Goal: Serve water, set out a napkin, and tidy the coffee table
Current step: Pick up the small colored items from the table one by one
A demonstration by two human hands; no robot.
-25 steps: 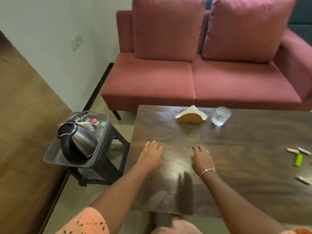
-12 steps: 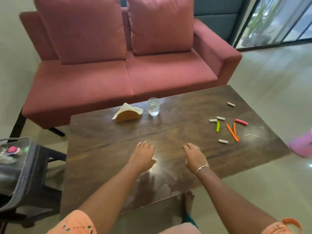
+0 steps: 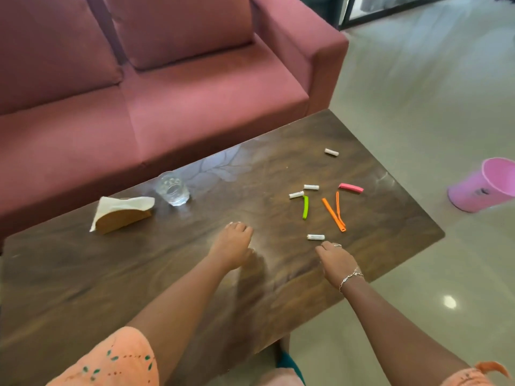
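On the dark wooden coffee table [image 3: 139, 274] a glass of water [image 3: 172, 189] stands beside a wooden napkin holder with a white napkin [image 3: 122, 213]. Small litter lies to the right: several white rolls, the nearest [image 3: 315, 237], a green strip [image 3: 305, 207], orange strips [image 3: 334, 214] and a pink strip [image 3: 351, 187]. My left hand [image 3: 232, 245] hovers palm down over the table's middle, holding nothing. My right hand [image 3: 335, 260] is just below the nearest white roll, fingers loosely curled, holding nothing.
A red sofa [image 3: 195, 93] runs along the table's far side. A pink plastic bin [image 3: 486, 185] stands on the pale tiled floor to the right of the table.
The view has swung right, so the side trolley with the kettle has left the frame and the pink bin has come in. Both hands have shifted right toward the litter.
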